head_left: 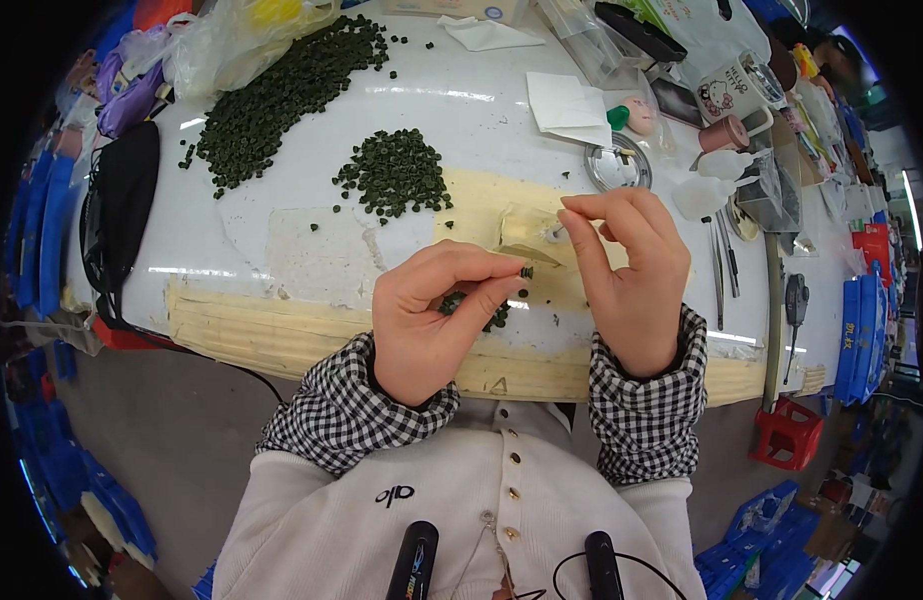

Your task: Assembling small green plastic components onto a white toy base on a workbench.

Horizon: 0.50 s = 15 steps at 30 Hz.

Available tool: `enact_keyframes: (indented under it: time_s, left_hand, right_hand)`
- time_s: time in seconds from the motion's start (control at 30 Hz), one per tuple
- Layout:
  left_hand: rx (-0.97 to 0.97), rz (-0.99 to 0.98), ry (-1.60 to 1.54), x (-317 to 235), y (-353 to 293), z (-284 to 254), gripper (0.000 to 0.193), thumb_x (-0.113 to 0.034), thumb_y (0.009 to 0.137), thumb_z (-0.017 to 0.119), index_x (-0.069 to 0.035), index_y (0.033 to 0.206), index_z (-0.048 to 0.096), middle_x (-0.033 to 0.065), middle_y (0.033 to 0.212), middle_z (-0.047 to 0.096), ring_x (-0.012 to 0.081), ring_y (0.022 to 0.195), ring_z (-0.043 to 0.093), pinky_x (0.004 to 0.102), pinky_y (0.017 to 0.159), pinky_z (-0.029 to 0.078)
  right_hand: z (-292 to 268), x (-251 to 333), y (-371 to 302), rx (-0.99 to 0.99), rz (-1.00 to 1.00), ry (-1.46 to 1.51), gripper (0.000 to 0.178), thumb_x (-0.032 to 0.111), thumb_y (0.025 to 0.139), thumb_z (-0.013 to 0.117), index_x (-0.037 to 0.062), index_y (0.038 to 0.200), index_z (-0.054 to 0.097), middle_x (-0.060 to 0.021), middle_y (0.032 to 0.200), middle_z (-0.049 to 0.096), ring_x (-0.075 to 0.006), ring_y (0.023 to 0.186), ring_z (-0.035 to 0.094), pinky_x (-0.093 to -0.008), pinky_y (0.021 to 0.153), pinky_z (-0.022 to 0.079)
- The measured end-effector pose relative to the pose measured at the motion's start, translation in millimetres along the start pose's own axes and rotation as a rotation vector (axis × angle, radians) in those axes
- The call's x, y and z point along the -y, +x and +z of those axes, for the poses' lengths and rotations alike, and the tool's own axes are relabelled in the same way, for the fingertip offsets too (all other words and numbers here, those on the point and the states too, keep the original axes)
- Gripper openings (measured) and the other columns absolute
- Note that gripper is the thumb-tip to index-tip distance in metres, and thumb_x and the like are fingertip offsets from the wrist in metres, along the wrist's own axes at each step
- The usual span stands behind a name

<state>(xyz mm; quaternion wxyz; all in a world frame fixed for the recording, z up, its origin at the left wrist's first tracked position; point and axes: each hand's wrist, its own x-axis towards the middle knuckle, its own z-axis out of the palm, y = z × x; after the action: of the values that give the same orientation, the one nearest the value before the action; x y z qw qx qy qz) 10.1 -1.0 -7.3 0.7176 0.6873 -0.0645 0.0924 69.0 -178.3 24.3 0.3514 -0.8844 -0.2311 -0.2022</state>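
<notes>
Left to right, on and above a white worktop (232,240): large heap of small dark-green pieces (282,100); smaller heap (397,170); left hand (412,315), fingers clamped on one dark-green piece (527,272) between both hands; right hand (637,275), fingers nearly together, unclear whether gripping anything; two slender tools (719,275).

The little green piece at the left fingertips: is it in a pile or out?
Out: the left hand pinches the little green piece between thumb and finger, apart from the dark green pile.
</notes>
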Motion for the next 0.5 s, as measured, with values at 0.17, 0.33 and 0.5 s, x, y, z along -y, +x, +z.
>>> enact_keyframes:
  time_s: [0.17, 0.33, 0.5]
  left_hand:
    - [0.002, 0.025, 0.015, 1.7, 0.5, -1.4, 0.016, 0.005, 0.082, 0.068, 0.002, 0.097, 0.070, 0.0087, 0.088, 0.068, 0.0115, 0.076, 0.061, 0.0228, 0.065, 0.048]
    - [0.020, 0.036, 0.027, 1.8, 1.3, -0.1, 0.016, 0.006, 0.082, 0.067, 0.001, 0.097, 0.070, 0.0089, 0.088, 0.068, 0.0125, 0.076, 0.062, 0.0236, 0.066, 0.048]
    - [0.041, 0.022, 0.038, -0.3, 1.8, 0.3, 0.016, 0.006, 0.081, 0.067, 0.001, 0.096, 0.070, 0.0089, 0.088, 0.068, 0.0132, 0.076, 0.062, 0.0241, 0.066, 0.048]
  right_hand:
    - [-23.3, 25.4, -0.5, -0.135, -0.065, 0.208, 0.013, 0.002, 0.078, 0.073, 0.0005, 0.090, 0.067, -0.0080, 0.083, 0.062, -0.0205, 0.076, 0.058, -0.0288, 0.068, 0.046]
    - [-11.3, 19.2, -4.3, -0.056, -0.057, 0.426, 0.009, 0.004, 0.084, 0.070, 0.0000, 0.087, 0.062, -0.0081, 0.084, 0.063, -0.0204, 0.077, 0.058, -0.0291, 0.071, 0.046]
    - [-4.5, 19.9, -7.5, -0.002, 0.020, 0.600, 0.008, 0.005, 0.089, 0.065, -0.0014, 0.089, 0.059, -0.0088, 0.082, 0.062, -0.0164, 0.073, 0.062, -0.0260, 0.068, 0.049]
